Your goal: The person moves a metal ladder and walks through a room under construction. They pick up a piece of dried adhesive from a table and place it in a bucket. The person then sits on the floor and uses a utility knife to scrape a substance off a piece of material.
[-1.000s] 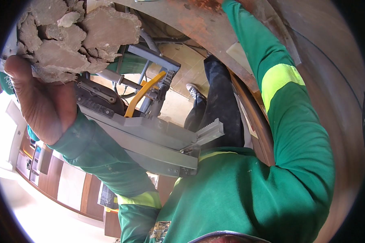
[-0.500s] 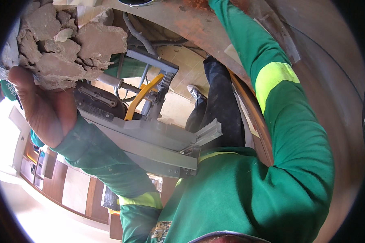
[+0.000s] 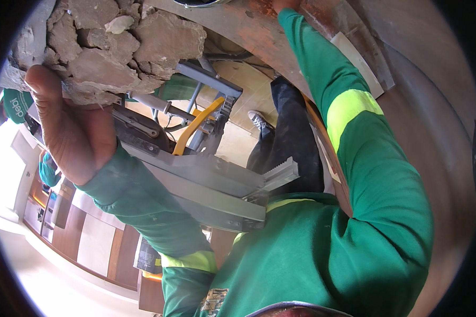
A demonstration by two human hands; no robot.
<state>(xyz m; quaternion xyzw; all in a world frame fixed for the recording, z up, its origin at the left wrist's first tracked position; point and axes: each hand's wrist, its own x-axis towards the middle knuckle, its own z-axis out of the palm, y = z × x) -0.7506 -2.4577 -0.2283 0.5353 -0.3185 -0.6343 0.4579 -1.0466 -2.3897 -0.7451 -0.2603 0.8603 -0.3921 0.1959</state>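
Note:
My left hand is at the upper left, palm up, under a load of lumpy grey-brown mortar. Its thumb presses on the edge of a flat grey board beneath the mortar; the other fingers are hidden below. My right arm reaches up to the top edge of the view. Only a sliver of my right hand shows there, beside a reddish-brown stained surface. Its fingers are cut off by the frame, so what it holds, if anything, cannot be seen.
A grey metal machine with a curved yellow handle stands between my left arm and my legs. A round metal rim shows at the top. People in green and teal are at the far left. Wooden panels stand lower left.
My left hand and the mortar load have shifted up and to the right. My right forearm has come slightly lower, bringing part of the hand into view.

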